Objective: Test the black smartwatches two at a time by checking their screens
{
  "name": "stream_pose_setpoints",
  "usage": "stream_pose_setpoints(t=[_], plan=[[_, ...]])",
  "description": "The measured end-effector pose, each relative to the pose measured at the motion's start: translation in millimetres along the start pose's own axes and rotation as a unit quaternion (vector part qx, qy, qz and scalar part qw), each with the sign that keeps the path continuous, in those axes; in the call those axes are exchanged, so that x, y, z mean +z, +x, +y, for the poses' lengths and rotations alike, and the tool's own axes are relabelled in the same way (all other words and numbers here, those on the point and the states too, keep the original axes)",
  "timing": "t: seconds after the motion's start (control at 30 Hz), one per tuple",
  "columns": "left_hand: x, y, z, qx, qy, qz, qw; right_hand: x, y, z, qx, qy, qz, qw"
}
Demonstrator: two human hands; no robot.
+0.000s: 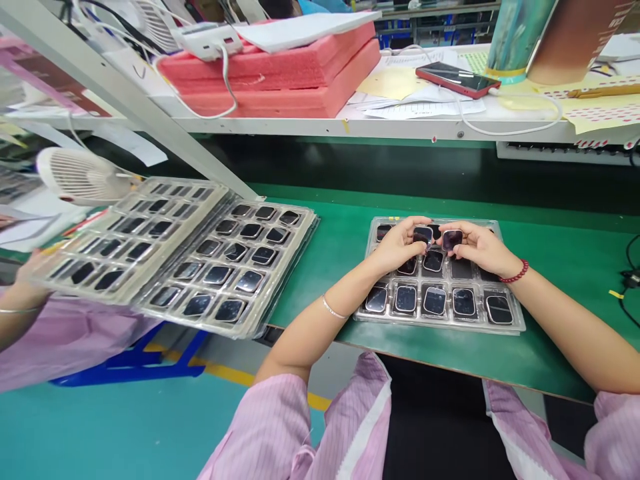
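Observation:
Both my hands are over a clear plastic tray (440,323) on the green bench. In my left hand (401,245), thumb and fingers pinch a smartwatch case (423,235) with a dark, glossy screen. My right hand (480,248) grips another smartwatch case (452,240), held close beside the first, the two slightly apart. Beneath them, rows of similar dark-faced watch cases sit in the tray's pockets; one case (463,302) lies in the front row. My hands cover part of the back rows.
Stacked trays of watch cases (219,275) stand left, overhanging the bench edge. A person's arm (23,300) reaches in beside them, near a white fan (83,175). The shelf above holds red foam blocks (280,73), a phone (457,78) and cups. A slanted metal post (150,113) rises at left.

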State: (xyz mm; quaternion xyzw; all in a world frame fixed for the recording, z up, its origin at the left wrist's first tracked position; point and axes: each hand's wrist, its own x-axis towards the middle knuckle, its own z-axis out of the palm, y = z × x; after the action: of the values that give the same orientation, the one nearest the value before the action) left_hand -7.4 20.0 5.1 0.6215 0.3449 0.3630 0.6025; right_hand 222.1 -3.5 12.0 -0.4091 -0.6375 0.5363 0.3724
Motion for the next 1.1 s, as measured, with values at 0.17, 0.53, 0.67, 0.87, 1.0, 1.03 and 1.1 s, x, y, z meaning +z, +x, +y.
stream_pose_setpoints(t=[0.17,0.53,0.67,0.87,1.0,1.03,1.1], plan=[[2.6,4,8,-0.008,0.07,0.016,0.997,-9,-6,-3,0.025,-0.021,0.051,0.998],[78.1,19,21,0.138,0.438,-0.036,0.887,-36,-81,9,-0.084,-0.479,0.168,0.857],[27.4,-15,35,0.159,0.48,-0.074,0.86,-7,-79,-10,-0.149,-0.494,0.106,0.85],[-39.7,-98,52,0.074,0.591,-0.105,0.796,74,-46,-29,-0.22,-0.515,-0.058,0.827],[-40.9,-123,40,0.035,0.585,-0.074,0.807,98,-34,-23,-0.219,-0.507,-0.069,0.831],[-39.4,-124,35,0.043,0.567,-0.066,0.82,98,-34,-21,-0.224,-0.48,-0.07,0.845],[-36.3,-121,27,0.071,0.522,-0.032,0.849,93,-33,-18,-0.239,-0.409,-0.055,0.879]])
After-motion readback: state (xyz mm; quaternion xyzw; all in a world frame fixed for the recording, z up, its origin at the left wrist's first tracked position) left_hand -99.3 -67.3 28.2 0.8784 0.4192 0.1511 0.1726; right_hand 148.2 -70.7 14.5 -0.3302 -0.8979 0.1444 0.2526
